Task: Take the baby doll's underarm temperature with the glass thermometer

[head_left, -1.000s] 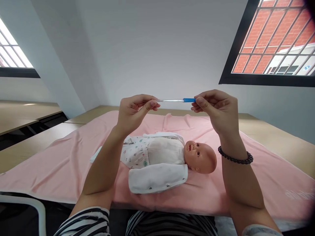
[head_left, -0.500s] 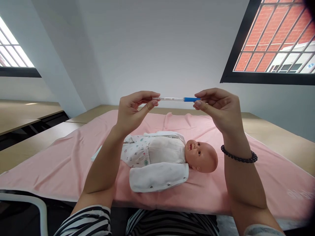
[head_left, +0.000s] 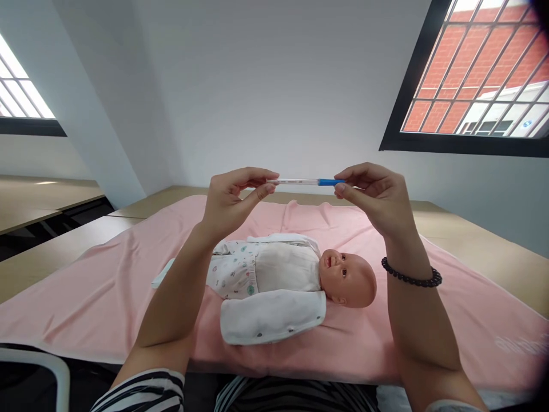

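Observation:
Level in front of me, above the doll, is a thin clear thermometer (head_left: pixel 295 181) with a blue cap end. My left hand (head_left: pixel 235 197) pinches its clear end between thumb and fingers. At the blue end, my right hand (head_left: pixel 377 197) grips it the same way, a dark beaded bracelet on that wrist. Below lies a baby doll (head_left: pixel 349 279) on its back, head to the right. It wears a white top, patterned trousers (head_left: pixel 234 268) and an open white jacket (head_left: pixel 272 317) with snaps. My left forearm hides part of the doll's legs.
A pink blanket (head_left: pixel 107 286) with several creases covers much of the wooden table (head_left: pixel 463 229). Behind stands a pale wall with barred windows. Another table (head_left: pixel 43 197) is at the left, and a white curved metal frame (head_left: pixel 60 369) sits at the lower left.
Both hands and the thermometer appear slightly lower in view, along with the doll and blanket, as the camera shifts. Both hands keep hold of the thermometer.

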A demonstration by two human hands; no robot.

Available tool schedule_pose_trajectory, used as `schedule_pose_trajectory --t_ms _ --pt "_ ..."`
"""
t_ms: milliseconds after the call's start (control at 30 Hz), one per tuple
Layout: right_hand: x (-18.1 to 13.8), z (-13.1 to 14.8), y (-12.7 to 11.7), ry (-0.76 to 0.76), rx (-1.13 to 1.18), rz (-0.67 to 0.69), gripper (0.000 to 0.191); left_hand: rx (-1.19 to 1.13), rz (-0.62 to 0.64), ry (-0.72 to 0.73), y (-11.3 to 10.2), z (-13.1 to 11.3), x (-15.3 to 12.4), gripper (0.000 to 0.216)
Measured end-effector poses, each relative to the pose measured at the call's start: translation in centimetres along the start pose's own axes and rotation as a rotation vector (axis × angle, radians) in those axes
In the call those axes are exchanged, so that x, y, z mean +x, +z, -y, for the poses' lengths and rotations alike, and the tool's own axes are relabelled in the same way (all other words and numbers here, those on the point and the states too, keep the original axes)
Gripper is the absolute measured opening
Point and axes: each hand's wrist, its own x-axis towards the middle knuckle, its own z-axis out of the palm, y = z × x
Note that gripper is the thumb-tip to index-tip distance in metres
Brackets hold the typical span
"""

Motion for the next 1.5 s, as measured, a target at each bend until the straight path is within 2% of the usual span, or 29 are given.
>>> schedule_pose_trajectory --t_ms 133,233,367,500,600,700,867,1033,1133,1233,1367,1500 --pt "0.4 -1.3 -0.8 0.064 -0.016 0.14 0.023 0.012 0.08 -0.033 0.0 0.9 0.2 0.026" --pt "1.4 -4.7 -1.9 0.156 0.01 0.231 0.03 0.048 0.209 -0.086 0.5 3.0 0.4 0.031" --pt "2.2 -11.8 -4.5 0.325 0.02 0.178 0.039 0.184 0.557 -0.304 1.1 7.6 0.2 0.037" --pt "0.8 -18.8 -7.9 0.615 -0.165 0.216 0.041 0.308 0.924 -0.517 0.7 13.0 -0.8 0.042" --pt "-1.4 -22.0 -10.1 0.741 -0.25 0.272 0.029 0.39 1.138 -0.659 0.2 16.2 -1.8 0.044" --pt "-3.3 -23.7 -11.3 0.844 -0.338 0.342 0.025 0.42 1.262 -0.76 -0.3 18.1 -2.8 0.049" --pt "-3.8 -24.1 -10.8 0.934 -0.46 0.487 0.025 0.403 1.326 -0.82 -0.3 18.9 -3.6 0.057" --pt "-1.7 -21.3 -6.8 0.852 -0.363 0.654 0.036 0.35 1.354 -0.8 0.4 19.0 -3.5 0.055" --pt "-0.8 -19.1 -4.0 0.83 -0.161 0.9 0.045 0.34 1.367 -0.739 0.4 19.1 -3.6 0.056" --pt "-0.6 -18.1 -2.6 0.805 0.038 1.143 0.053 0.354 1.326 -0.697 0.2 19.3 -3.6 0.055" --pt "-0.4 -17.7 -2.8 0.744 -0.016 1.158 0.049 0.345 1.267 -0.615 -0.5 19.0 -2.9 0.041" --pt "0.4 -16.2 -3.4 0.598 -0.016 1.139 0.045 0.376 1.175 -0.562 -1.8 17.0 -1.3 0.041"
